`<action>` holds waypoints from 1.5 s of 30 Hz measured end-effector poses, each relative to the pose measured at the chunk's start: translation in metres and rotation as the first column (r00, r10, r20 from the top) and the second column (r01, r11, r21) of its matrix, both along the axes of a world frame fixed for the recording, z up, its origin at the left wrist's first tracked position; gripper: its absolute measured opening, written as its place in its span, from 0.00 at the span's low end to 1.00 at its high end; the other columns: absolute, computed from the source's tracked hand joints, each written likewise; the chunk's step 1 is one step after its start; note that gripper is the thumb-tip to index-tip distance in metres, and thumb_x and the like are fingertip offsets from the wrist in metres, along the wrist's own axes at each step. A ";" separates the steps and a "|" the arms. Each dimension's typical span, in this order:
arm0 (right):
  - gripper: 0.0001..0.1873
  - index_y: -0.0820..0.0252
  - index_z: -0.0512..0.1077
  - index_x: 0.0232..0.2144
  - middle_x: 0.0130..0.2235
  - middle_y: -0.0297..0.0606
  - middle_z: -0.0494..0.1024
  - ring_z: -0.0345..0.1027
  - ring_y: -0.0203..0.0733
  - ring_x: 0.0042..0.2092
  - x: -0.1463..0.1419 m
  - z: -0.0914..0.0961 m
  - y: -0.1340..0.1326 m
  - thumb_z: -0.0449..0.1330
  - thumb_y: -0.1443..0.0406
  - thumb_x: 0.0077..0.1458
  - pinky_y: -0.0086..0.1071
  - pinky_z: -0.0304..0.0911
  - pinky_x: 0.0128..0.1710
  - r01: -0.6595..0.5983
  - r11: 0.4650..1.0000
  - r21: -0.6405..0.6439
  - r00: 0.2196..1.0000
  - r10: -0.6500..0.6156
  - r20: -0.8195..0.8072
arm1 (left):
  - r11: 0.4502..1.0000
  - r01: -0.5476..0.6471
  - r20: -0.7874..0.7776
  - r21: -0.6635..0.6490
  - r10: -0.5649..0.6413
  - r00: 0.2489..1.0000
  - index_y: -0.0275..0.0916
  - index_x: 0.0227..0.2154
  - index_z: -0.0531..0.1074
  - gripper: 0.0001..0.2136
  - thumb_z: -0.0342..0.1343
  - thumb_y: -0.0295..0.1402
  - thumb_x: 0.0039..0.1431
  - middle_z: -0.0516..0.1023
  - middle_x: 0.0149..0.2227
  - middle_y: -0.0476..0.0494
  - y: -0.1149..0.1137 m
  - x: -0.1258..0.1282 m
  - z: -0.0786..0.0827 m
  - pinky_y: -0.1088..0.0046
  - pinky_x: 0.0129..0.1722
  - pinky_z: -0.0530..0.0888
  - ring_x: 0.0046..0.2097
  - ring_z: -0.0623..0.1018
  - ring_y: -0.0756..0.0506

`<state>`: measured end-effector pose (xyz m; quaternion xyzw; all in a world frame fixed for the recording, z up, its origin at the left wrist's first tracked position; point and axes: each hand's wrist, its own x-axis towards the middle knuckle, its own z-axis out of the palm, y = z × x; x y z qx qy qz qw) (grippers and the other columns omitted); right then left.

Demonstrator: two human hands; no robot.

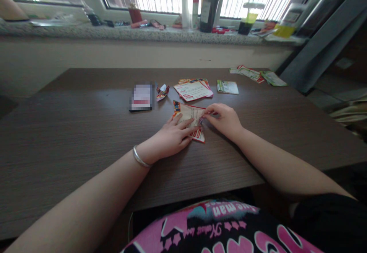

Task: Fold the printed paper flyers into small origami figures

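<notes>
A folded printed paper leaflet, red and white with a beige fold, lies on the dark wooden table. My left hand lies flat on its lower left part, fingers stretched out, a silver bangle on the wrist. My right hand presses on the paper's right edge with fingers curled and pinched at the fold.
Behind the leaflet sit a stack of red and white leaflets, a small crumpled folded piece, a dark phone and more flyers at the far right. The windowsill holds bottles and clutter.
</notes>
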<state>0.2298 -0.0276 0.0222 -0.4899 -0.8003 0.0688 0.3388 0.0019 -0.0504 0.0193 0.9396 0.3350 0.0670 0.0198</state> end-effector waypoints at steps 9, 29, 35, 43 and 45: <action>0.11 0.54 0.71 0.39 0.35 0.33 0.78 0.72 0.40 0.34 -0.002 0.000 -0.002 0.64 0.64 0.51 0.35 0.67 0.36 0.075 0.995 -0.068 0.994 -0.080 -0.073 | 0.998 -0.049 -0.015 0.042 0.050 0.999 0.47 0.63 0.57 0.24 0.45 0.41 0.66 0.58 0.65 0.39 -0.001 0.000 -0.002 0.50 0.63 0.55 0.66 0.56 0.33; 0.06 0.56 0.71 0.34 0.29 0.31 0.75 0.69 0.38 0.30 0.004 -0.009 0.007 0.61 0.65 0.51 0.34 0.66 0.35 0.049 0.991 -0.123 0.956 -0.083 -0.283 | 0.958 -0.257 0.030 0.131 0.255 0.967 0.36 0.50 0.68 0.30 0.54 0.55 0.54 0.75 0.50 0.32 -0.009 0.003 0.011 0.50 0.55 0.64 0.51 0.74 0.34; 0.07 0.56 0.70 0.34 0.30 0.32 0.76 0.70 0.38 0.31 0.003 -0.008 0.007 0.62 0.65 0.50 0.35 0.67 0.35 0.011 0.988 -0.155 0.940 -0.063 -0.336 | 0.956 -0.268 0.219 0.122 0.238 0.946 0.33 0.62 0.53 0.39 0.59 0.48 0.53 0.67 0.56 0.30 -0.001 -0.001 0.004 0.56 0.55 0.68 0.56 0.69 0.34; 0.07 0.56 0.71 0.35 0.30 0.32 0.76 0.71 0.37 0.31 -0.002 -0.001 -0.003 0.62 0.66 0.49 0.34 0.68 0.35 -0.041 0.988 -0.150 0.951 -0.008 -0.309 | 0.959 -0.104 0.210 0.262 0.048 0.976 0.32 0.66 0.41 0.49 0.64 0.46 0.50 0.48 0.67 0.27 0.005 -0.003 0.002 0.52 0.66 0.50 0.68 0.48 0.32; 0.09 0.56 0.71 0.35 0.30 0.32 0.76 0.72 0.37 0.31 -0.003 0.000 -0.006 0.62 0.66 0.49 0.34 0.68 0.36 -0.068 0.984 -0.163 0.950 0.015 -0.311 | 0.961 -0.096 0.191 0.260 0.046 0.980 0.31 0.66 0.39 0.51 0.64 0.47 0.49 0.47 0.68 0.27 0.005 -0.003 0.003 0.51 0.66 0.48 0.68 0.48 0.33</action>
